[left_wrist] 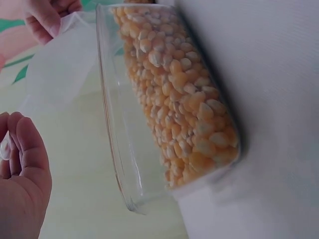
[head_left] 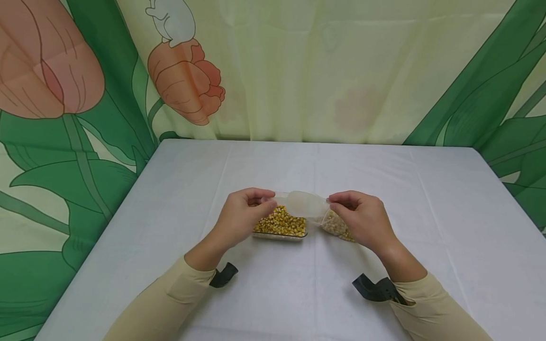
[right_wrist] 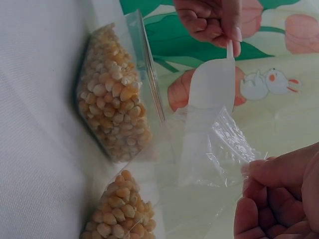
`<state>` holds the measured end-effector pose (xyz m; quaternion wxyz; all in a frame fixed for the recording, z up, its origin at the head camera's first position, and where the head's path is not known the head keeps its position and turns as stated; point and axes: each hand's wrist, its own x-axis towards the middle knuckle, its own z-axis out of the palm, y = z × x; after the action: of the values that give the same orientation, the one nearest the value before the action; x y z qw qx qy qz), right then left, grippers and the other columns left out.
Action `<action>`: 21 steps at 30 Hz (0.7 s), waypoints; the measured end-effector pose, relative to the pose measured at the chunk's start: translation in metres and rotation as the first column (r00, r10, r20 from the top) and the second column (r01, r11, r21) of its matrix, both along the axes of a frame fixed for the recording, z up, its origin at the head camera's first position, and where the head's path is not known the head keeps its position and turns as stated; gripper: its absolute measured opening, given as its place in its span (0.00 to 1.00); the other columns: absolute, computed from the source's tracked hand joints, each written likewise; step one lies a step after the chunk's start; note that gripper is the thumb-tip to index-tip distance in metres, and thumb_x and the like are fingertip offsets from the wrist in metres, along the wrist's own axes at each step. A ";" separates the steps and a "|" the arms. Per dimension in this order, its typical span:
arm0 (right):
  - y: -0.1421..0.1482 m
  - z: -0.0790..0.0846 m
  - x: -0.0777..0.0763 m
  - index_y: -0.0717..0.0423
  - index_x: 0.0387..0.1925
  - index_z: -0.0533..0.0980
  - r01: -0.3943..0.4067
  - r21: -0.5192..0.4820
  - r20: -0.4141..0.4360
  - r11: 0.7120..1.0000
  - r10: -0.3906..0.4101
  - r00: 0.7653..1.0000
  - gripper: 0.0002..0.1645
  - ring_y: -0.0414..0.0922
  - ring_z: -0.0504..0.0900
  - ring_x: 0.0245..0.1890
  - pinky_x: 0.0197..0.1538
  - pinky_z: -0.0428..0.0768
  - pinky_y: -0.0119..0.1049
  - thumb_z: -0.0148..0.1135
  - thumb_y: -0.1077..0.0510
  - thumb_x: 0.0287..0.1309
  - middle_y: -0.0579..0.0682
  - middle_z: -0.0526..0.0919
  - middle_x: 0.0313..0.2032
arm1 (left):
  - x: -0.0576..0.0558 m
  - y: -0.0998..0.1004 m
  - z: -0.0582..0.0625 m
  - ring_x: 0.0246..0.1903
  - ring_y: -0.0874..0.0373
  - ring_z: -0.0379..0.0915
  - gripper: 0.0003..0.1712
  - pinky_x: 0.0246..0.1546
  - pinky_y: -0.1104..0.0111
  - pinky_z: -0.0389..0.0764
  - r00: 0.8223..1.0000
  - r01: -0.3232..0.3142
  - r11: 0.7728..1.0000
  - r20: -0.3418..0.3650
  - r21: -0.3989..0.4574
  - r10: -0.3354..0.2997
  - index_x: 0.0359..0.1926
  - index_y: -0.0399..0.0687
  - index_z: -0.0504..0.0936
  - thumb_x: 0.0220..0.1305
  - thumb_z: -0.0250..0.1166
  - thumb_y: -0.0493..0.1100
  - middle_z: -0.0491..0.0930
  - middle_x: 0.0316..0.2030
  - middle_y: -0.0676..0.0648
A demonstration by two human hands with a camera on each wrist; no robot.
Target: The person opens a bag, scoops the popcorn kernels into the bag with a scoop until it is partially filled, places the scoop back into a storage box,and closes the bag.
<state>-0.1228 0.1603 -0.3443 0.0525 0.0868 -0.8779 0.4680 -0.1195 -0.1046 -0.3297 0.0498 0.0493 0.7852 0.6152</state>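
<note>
My left hand [head_left: 245, 213] pinches the handle of a white scoop [right_wrist: 212, 82] above a clear rectangular container [head_left: 279, 235] of yellow corn kernels. With thumb and fingertips, my right hand [head_left: 362, 215] pinches the edge of a clear plastic bag [right_wrist: 227, 144]. The scoop's front end overlaps the bag's mouth in the right wrist view. Lower down, the bag holds corn kernels [right_wrist: 122, 211] and sits close to the container's right side. No kernels show in the scoop.
A white cloth covers the table [head_left: 315, 293]. Behind it hangs a pale curtain [head_left: 290, 71] printed with flowers and green leaves. Black straps [head_left: 377, 289] hang at both wrists, beside beige sleeves.
</note>
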 end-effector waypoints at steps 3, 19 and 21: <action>0.000 0.000 0.000 0.61 0.43 0.85 0.001 -0.002 -0.002 1.000 -0.001 1.000 0.08 0.49 0.85 0.41 0.40 0.80 0.26 0.64 0.65 0.64 0.54 0.88 0.40 | 0.001 -0.004 0.000 0.40 0.46 0.82 0.13 0.46 0.53 0.83 1.000 -0.004 1.000 0.005 0.000 0.004 0.50 0.35 0.84 0.66 0.67 0.36 0.81 0.36 0.44; -0.001 0.000 0.000 0.61 0.43 0.85 0.006 0.001 -0.001 1.000 -0.006 1.000 0.08 0.49 0.85 0.42 0.40 0.79 0.26 0.64 0.65 0.64 0.53 0.88 0.40 | -0.004 -0.050 0.004 0.41 0.40 0.82 0.16 0.44 0.66 0.83 0.998 -0.064 0.990 -0.006 -0.122 0.063 0.54 0.35 0.83 0.69 0.66 0.39 0.84 0.38 0.39; -0.001 0.000 0.000 0.61 0.43 0.85 0.005 0.003 0.000 1.000 -0.005 1.000 0.08 0.49 0.85 0.42 0.41 0.79 0.26 0.64 0.64 0.64 0.53 0.88 0.40 | -0.005 -0.057 0.007 0.41 0.42 0.83 0.17 0.46 0.64 0.83 0.997 -0.070 0.983 -0.001 -0.169 0.071 0.55 0.36 0.82 0.69 0.66 0.40 0.85 0.38 0.42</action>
<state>-0.1228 0.1597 -0.3444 0.0535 0.0849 -0.8788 0.4665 -0.1241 -0.1616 -0.3224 0.0338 0.0156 0.8356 0.5481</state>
